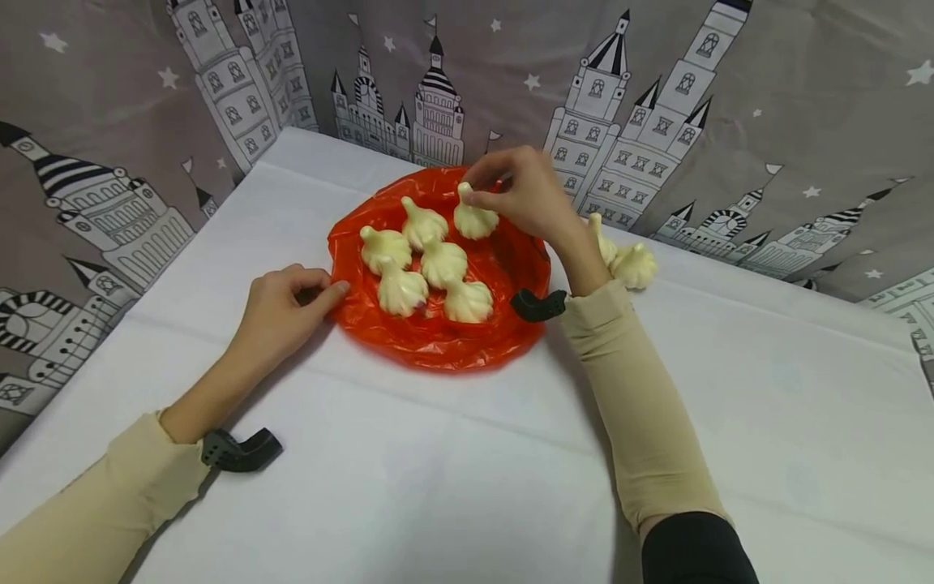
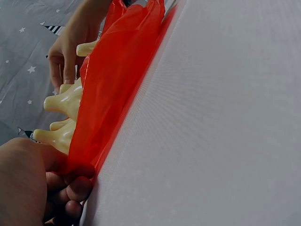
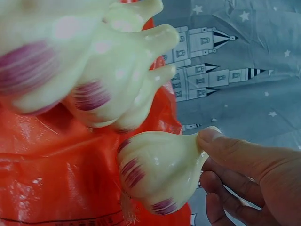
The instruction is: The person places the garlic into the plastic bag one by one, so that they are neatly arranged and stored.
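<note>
The right hand (image 1: pixel 521 195) pinches one garlic bulb (image 1: pixel 476 221) by its neck over a red bag (image 1: pixel 438 357); the left hand (image 1: pixel 280 312) pinches the bag's edge. Right wrist view alone shows dark print (image 3: pixel 70 221); head view adds two loose bulbs (image 1: pixel 635 266).

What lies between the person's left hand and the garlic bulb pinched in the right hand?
In the head view, part of the red bag and some other garlic bulbs in it lie between the left hand and the pinched bulb.
</note>
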Tool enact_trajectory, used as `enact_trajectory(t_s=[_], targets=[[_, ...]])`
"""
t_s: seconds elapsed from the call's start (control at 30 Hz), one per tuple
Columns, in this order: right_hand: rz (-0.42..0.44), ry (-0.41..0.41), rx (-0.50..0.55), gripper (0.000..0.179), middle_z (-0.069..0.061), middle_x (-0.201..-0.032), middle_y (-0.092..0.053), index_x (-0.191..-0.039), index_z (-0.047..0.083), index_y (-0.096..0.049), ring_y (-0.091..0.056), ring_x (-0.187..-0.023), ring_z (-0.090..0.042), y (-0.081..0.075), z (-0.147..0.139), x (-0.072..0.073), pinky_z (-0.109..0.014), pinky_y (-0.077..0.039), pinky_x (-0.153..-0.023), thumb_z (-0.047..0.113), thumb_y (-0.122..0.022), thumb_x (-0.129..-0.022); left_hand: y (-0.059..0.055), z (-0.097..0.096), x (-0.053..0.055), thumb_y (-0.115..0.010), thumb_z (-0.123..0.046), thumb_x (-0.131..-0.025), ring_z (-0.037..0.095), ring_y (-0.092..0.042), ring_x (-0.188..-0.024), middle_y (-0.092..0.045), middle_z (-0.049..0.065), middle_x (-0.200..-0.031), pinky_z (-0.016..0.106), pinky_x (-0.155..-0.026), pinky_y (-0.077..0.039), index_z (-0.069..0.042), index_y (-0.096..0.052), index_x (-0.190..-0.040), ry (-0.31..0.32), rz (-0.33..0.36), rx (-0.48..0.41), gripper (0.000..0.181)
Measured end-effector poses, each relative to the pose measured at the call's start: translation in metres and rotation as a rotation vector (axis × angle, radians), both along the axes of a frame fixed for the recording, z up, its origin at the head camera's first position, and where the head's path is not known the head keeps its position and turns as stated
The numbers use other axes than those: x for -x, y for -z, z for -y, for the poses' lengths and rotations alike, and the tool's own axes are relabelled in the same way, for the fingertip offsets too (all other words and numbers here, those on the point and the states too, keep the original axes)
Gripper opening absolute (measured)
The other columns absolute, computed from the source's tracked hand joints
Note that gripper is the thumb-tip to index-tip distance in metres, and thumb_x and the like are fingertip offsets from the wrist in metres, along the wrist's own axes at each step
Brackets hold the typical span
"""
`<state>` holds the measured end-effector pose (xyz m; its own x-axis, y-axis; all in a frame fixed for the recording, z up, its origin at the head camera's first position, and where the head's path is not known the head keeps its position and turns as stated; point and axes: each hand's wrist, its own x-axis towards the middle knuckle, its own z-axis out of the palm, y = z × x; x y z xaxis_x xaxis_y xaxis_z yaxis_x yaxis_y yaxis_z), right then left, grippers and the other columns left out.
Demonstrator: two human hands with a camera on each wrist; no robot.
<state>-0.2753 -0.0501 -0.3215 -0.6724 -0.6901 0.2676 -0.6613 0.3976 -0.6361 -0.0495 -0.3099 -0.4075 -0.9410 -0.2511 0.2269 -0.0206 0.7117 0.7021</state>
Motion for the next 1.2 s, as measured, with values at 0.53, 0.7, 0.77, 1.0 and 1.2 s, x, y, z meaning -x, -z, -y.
enact_trajectory(t_s=[0.53, 0.7, 0.77, 1.0, 1.2], targets=[[-0.011, -0.021, -0.037, 0.019, -0.002, -0.104, -0.079, -0.110, 0.012, -0.082, -0.069, -0.096, -0.010, 0.011, 0.011, -0.003, -0.027, -0.054, -0.085, 0.024, -0.081, -0.095, -0.005, 0.001, -0.004, -0.070, -0.023, -0.101, 0.021, -0.048, -0.077, -0.059, 0.011, -0.078, 0.029, -0.069, -0.035, -0.005, -0.076, -0.089, -0.005, -0.003, -0.001, 0.022], [-0.005, -0.028, -0.048, 0.019, -0.003, -0.106, -0.080, -0.111, 0.012, -0.082, -0.070, -0.099, -0.011, 0.011, 0.012, -0.004, -0.029, -0.054, -0.088, 0.023, -0.080, -0.096, -0.005, 0.001, -0.004, -0.070, -0.022, -0.101, 0.021, -0.048, -0.076, -0.059, 0.012, -0.078, 0.029, -0.069, -0.035, -0.005, -0.076, -0.089, -0.004, -0.012, -0.005, 0.022], [-0.003, -0.029, -0.049, 0.019, -0.004, -0.106, -0.079, -0.112, 0.011, -0.081, -0.070, -0.100, -0.013, 0.011, 0.011, -0.004, -0.033, -0.055, -0.092, 0.022, -0.079, -0.096, -0.005, 0.001, -0.004, -0.070, -0.022, -0.101, 0.021, -0.048, -0.076, -0.059, 0.012, -0.078, 0.029, -0.069, -0.035, -0.005, -0.076, -0.089, -0.004, -0.013, -0.005, 0.022], [0.022, -0.026, -0.024, 0.018, -0.003, -0.106, -0.079, -0.112, 0.011, -0.081, -0.070, -0.101, -0.012, 0.008, 0.009, -0.004, -0.032, -0.055, -0.093, 0.019, -0.078, -0.097, -0.005, 0.002, -0.003, -0.070, -0.021, -0.101, 0.022, -0.048, -0.077, -0.060, 0.012, -0.078, 0.029, -0.069, -0.035, -0.005, -0.076, -0.088, 0.000, -0.020, -0.007, 0.022], [0.008, 0.029, 0.032, 0.017, -0.004, -0.107, -0.079, -0.112, 0.009, -0.081, -0.068, -0.096, -0.012, -0.001, -0.005, -0.008, -0.030, -0.055, -0.087, 0.016, -0.077, -0.097, -0.004, 0.002, -0.002, -0.069, -0.021, -0.101, 0.021, -0.048, -0.078, -0.060, 0.012, -0.078, 0.029, -0.070, -0.036, -0.005, -0.076, -0.088, 0.016, -0.010, -0.020, 0.021]])
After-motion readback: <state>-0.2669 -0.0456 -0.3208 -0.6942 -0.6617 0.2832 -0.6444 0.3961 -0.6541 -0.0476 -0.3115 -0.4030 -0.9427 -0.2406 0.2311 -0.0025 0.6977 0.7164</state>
